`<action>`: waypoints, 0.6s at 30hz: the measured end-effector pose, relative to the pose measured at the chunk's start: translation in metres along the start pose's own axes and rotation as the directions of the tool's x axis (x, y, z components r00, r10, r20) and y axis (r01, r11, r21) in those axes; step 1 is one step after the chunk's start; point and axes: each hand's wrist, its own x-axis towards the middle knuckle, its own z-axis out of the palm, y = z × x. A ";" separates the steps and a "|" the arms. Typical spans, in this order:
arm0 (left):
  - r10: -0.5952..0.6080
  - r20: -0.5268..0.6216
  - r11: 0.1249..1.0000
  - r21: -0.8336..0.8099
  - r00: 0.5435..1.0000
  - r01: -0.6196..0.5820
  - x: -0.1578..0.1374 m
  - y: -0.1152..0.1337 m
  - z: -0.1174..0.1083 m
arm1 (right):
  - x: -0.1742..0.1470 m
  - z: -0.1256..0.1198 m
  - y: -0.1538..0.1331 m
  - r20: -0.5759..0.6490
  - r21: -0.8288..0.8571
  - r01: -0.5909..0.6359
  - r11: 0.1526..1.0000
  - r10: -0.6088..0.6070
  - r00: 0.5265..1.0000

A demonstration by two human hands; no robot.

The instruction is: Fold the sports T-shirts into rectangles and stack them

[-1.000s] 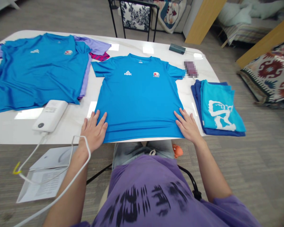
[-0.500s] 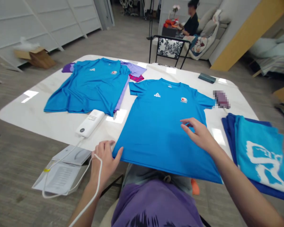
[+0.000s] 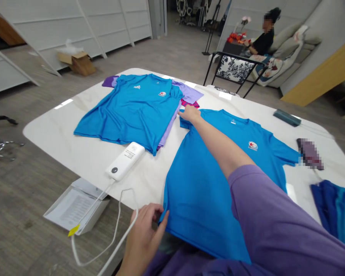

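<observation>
A blue T-shirt (image 3: pixel 201 180) with a red star badge lies flat, front up, its lower hem at my body. My left hand (image 3: pixel 149 224) pinches the hem's left corner between thumb and fingers. Stretched across the shirt, my right arm ends with my right hand (image 3: pixel 190 112) closed at the left sleeve; the fingertips are partly hidden. A second blue T-shirt (image 3: pixel 126 111) lies to the left, rumpled, over light purple cloth (image 3: pixel 191 92). Near my left hand, a white power bank (image 3: pixel 126 161) rests on the table with its white cable running past my wrist.
The white table (image 3: pixel 54 122) holds a dark case (image 3: pixel 286 117), a blurred phone-like object (image 3: pixel 309 153) and folded blue clothes (image 3: pixel 333 207) at right. An open white box (image 3: pixel 77 207) sits below the left edge. Beyond are a chair (image 3: pixel 235 69) and a seated person (image 3: pixel 264 38).
My right hand has moved from above the shirt's middle to its left sleeve. My left hand has closed on the hem corner. The view has swung left.
</observation>
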 end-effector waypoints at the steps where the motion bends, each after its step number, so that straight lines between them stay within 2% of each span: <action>1: -0.013 -0.023 0.999 -0.036 1.000 0.013 -0.001 0.001 0.001 | 0.006 0.004 -0.002 0.002 -0.009 -0.005 1.000 0.005 1.000; 4: -0.018 -0.059 0.984 -0.176 0.998 0.007 -0.001 0.005 0.005 | 0.015 0.012 -0.001 0.019 -0.001 -0.006 1.000 0.006 1.000; 6: 0.012 -0.069 0.966 -0.259 0.998 -0.029 0.000 0.010 0.006 | 0.016 0.011 0.004 0.033 0.062 0.000 0.998 -0.002 0.999; 8: 0.066 -0.079 0.948 -0.306 0.995 -0.087 0.002 0.019 0.006 | 0.014 0.003 0.013 0.041 0.191 -0.015 0.981 0.007 0.999; 10: 0.136 -0.086 0.929 -0.334 0.987 -0.157 0.005 0.030 0.006 | 0.008 -0.013 0.029 0.031 0.379 -0.052 0.924 0.044 0.999; 13: 0.262 -0.084 0.889 -0.367 0.961 -0.274 0.008 0.050 0.010 | -0.009 -0.046 0.068 -0.021 0.656 -0.082 0.750 0.126 0.992; 15: 0.350 -0.079 0.853 -0.385 0.934 -0.352 0.009 0.065 0.015 | -0.024 -0.072 0.105 -0.067 0.771 -0.068 0.634 0.187 0.980; 16: 0.395 -0.061 0.839 -0.384 0.917 -0.387 0.009 0.073 0.018 | -0.033 -0.084 0.127 -0.089 0.801 -0.061 0.595 0.220 0.971; 18: 0.487 0.014 0.818 -0.358 0.873 -0.450 0.008 0.090 0.026 | -0.054 -0.103 0.172 -0.139 0.807 -0.058 0.587 0.285 0.948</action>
